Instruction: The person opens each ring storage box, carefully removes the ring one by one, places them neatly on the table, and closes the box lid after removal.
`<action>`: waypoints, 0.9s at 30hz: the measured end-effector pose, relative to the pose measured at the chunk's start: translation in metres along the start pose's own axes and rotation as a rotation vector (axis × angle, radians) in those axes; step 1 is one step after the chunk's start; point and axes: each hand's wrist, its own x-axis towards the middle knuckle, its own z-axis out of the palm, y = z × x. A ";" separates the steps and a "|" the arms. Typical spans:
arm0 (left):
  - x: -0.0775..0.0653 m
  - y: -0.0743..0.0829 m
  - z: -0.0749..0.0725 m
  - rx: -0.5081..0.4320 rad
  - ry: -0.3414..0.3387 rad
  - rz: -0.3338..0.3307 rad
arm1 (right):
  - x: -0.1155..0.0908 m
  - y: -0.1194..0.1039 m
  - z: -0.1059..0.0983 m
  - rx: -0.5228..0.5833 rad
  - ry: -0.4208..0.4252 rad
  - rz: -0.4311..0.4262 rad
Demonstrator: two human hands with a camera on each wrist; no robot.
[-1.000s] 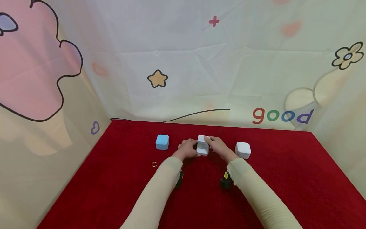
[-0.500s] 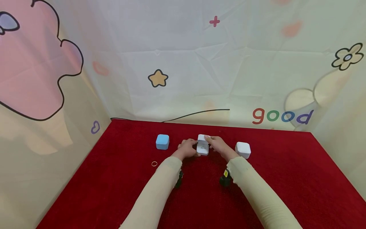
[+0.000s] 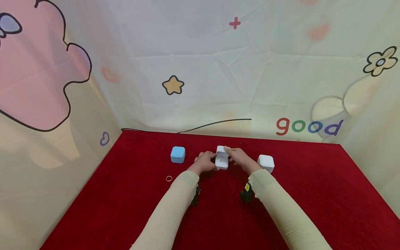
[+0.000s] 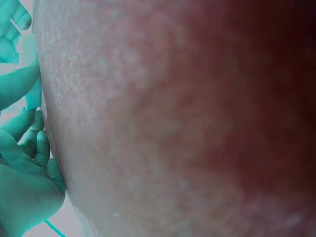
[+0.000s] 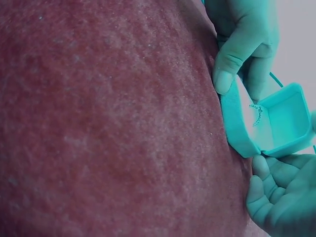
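Observation:
A small white ring box [image 3: 222, 166] stands with its lid raised near the middle of the red cloth. Seated in its slot is a ring with a row of small stones [image 5: 256, 116]. My left hand [image 3: 205, 162] grips the base from the left, with thumb and finger on opposite sides in the right wrist view. My right hand [image 3: 240, 159] holds the lid [image 5: 289, 121] at its right edge, the thumb on top. In the left wrist view, my left hand [image 4: 27, 173] hides much of the box.
A light blue box [image 3: 177, 155] lies to the left, and a gold-coloured ring [image 3: 169, 178] rests on the red cloth [image 3: 125, 194] nearer to me. Just beyond my right wrist is another white box [image 3: 266, 163], closed. A printed curtain [image 3: 200, 104] rises behind.
The ring box's lid has tilted a little further back under my right hand, and the ring inside shows more clearly. My left hand has stayed on the base.

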 end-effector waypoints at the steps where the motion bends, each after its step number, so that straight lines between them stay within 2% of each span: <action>1: 0.000 0.000 0.000 -0.001 0.001 0.000 | 0.000 0.000 0.000 0.004 -0.002 0.001; 20: 0.001 -0.001 0.000 -0.012 0.011 -0.004 | -0.001 0.000 -0.006 0.067 -0.032 0.005; 27: 0.001 -0.002 0.000 -0.004 0.012 0.005 | 0.001 -0.001 -0.001 0.134 -0.029 0.041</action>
